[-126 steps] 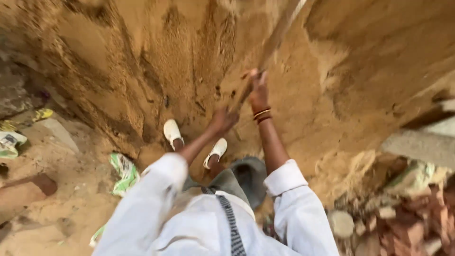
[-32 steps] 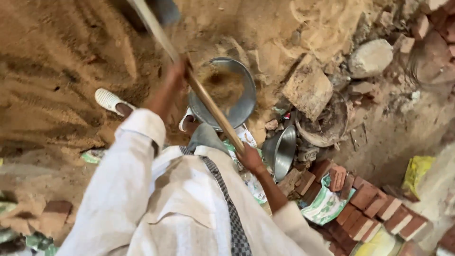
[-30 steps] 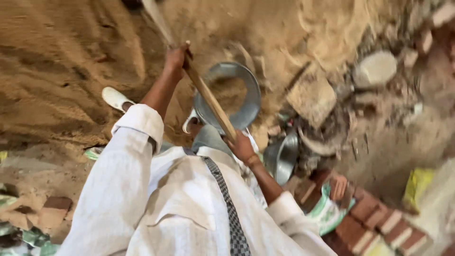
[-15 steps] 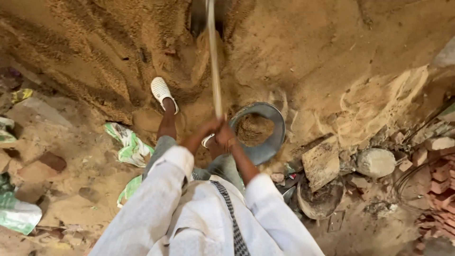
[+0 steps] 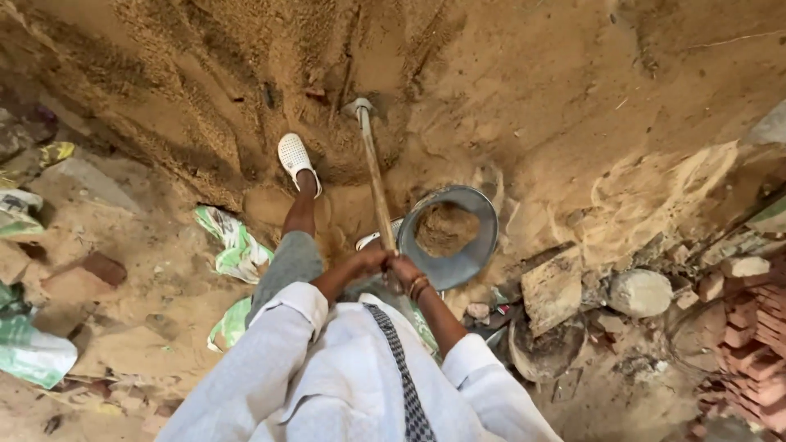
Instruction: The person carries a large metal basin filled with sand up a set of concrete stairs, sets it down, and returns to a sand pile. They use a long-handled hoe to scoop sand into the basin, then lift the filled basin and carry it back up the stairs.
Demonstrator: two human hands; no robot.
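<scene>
Both my hands grip the near end of a long wooden handle (image 5: 375,176). My left hand (image 5: 366,262) and my right hand (image 5: 403,268) sit side by side on it. The handle runs away from me, and its metal blade (image 5: 357,106) is sunk into the sand pile (image 5: 246,74). A round metal pan (image 5: 483,245) holding some sand lies just right of the handle. My left foot in a white perforated shoe (image 5: 295,157) stands on the sand left of the handle. The other shoe (image 5: 372,239) shows partly behind the handle.
Stacked red bricks (image 5: 757,352) lie at the right edge, with a rounded stone (image 5: 640,292) and broken slabs (image 5: 553,288) near the pan. A second metal pan (image 5: 532,352) rests by my right arm. Green and white sacks (image 5: 233,245) and rubble lie on the left.
Earlier the tool swung over the pan on the right and sand landed in it. It then came back left, and now its blade is down in the sand pile with both hands together.
</scene>
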